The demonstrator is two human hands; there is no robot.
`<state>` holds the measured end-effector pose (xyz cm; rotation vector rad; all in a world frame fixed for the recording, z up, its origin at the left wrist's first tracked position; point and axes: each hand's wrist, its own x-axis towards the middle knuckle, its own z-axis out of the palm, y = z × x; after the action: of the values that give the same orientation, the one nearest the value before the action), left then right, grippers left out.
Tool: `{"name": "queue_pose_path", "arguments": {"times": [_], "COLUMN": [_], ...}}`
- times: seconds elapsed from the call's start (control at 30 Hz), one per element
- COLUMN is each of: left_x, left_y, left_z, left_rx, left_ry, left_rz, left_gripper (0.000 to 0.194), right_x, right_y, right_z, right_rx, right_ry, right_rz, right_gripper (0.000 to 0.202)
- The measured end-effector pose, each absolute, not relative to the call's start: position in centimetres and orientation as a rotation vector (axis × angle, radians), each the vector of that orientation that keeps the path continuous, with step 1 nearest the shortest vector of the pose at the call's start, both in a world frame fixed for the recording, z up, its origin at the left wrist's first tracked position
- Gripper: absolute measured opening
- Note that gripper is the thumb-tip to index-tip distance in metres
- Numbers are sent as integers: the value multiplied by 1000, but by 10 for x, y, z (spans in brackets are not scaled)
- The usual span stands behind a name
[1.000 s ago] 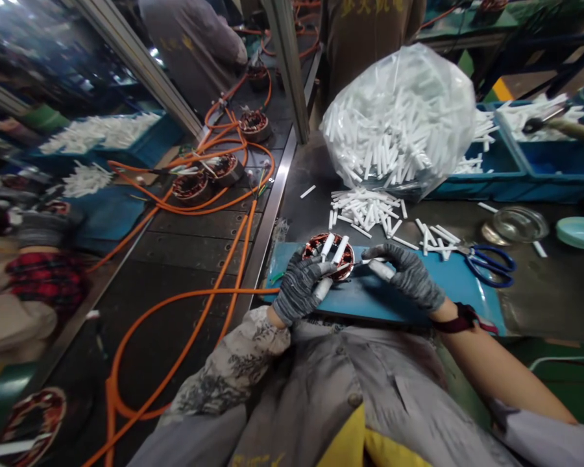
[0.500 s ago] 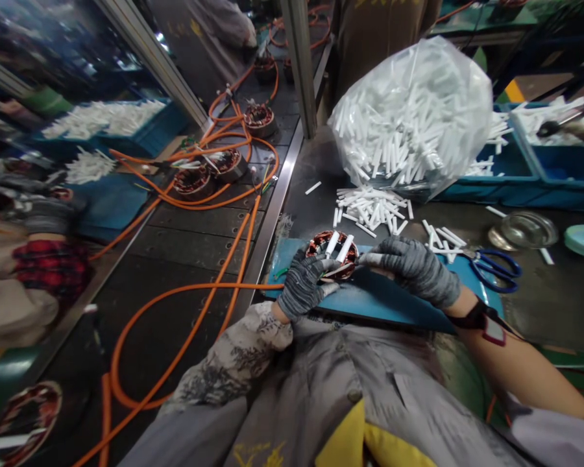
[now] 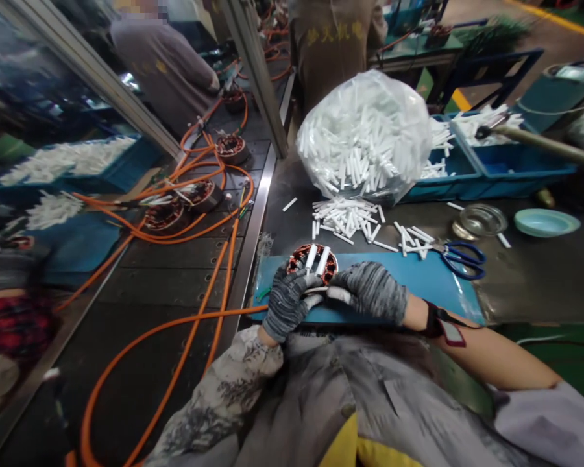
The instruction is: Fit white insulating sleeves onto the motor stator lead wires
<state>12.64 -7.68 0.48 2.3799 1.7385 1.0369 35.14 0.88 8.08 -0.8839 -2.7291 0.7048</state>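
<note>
A ring-shaped motor stator (image 3: 331,264) with copper windings sits on a blue mat (image 3: 409,310) in front of me. Two white sleeve tubes (image 3: 322,261) stick up across its opening. My left hand (image 3: 289,301), in a grey knit glove, is closed on the near left rim of the stator. Gloved the same way, my right hand (image 3: 374,292) has its fingers pinched together at the near right side. A thin pale strip (image 3: 316,289) runs between the fingertips of both hands; what exactly the right fingers grip is hidden.
Loose white tubes (image 3: 348,217) lie beyond the mat, before a full plastic bag (image 3: 365,136). Blue-handled scissors (image 3: 462,259), a glass bowl (image 3: 481,220) and a blue bin (image 3: 520,168) are to the right. Orange cables (image 3: 160,321) and other stators (image 3: 165,215) lie left, near a co-worker's sleeve (image 3: 10,324).
My right hand has come closer to my left, its fingertips now against the stator's near side. The whole view has shifted, so the bench appears further left and lower.
</note>
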Motion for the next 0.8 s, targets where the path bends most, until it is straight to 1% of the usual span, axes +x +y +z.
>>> {"name": "queue_pose_path", "arguments": {"times": [0.03, 0.13, 0.17, 0.2, 0.23, 0.27, 0.3, 0.37, 0.43, 0.47, 0.5, 0.53, 0.63, 0.67, 0.7, 0.73, 0.8], "left_x": [127, 129, 130, 130, 131, 131, 131, 131, 131, 130, 130, 129, 128, 127, 126, 126, 125], "left_y": [-77, -76, -76, -75, -75, -75, -74, -74, -73, -73, -72, -72, -72, -72, -72, -72, -72], "left_z": [5, 6, 7, 7, 7, 7, 6, 5, 3, 3, 3, 3, 4, 4, 4, 5, 6], "left_rx": [2387, 2437, 2455, 2463, 2458, 2438, 2407, 2344, 2322, 2327, 2339, 2354, 2406, 2425, 2441, 2453, 2473], "left_ry": [1741, 1732, 1718, 1705, 1695, 1699, 1716, 1760, 1767, 1759, 1750, 1746, 1744, 1736, 1726, 1718, 1699], "left_rz": [1048, 1047, 1045, 1044, 1043, 1040, 1039, 1036, 1015, 998, 981, 967, 957, 956, 955, 953, 955], "left_gripper": [31, 26, 26, 26, 27, 28, 29, 30, 30, 30, 29, 29, 29, 29, 29, 29, 29], "right_x": [352, 357, 359, 361, 363, 366, 368, 372, 373, 372, 371, 369, 360, 358, 357, 357, 360], "right_y": [9, 15, 17, 19, 20, 19, 18, 14, 13, 14, 16, 18, 24, 24, 23, 22, 18], "right_z": [77, 62, 57, 54, 51, 50, 51, 54, 58, 59, 59, 59, 53, 52, 51, 51, 54], "right_rx": [-944, -1036, -1033, -1014, -982, -938, -892, -821, -799, -801, -806, -812, -841, -856, -884, -913, -939], "right_ry": [-2666, -2412, -2342, -2291, -2260, -2253, -2269, -2386, -2528, -2568, -2581, -2571, -2335, -2230, -2148, -2104, -2118], "right_rz": [841, 1423, 1569, 1645, 1636, 1552, 1418, 1039, 713, 653, 703, 861, 1608, 1804, 1913, 1929, 1753], "right_gripper": [50, 63, 67, 68, 66, 61, 54, 43, 40, 42, 43, 46, 62, 67, 70, 70, 61]}}
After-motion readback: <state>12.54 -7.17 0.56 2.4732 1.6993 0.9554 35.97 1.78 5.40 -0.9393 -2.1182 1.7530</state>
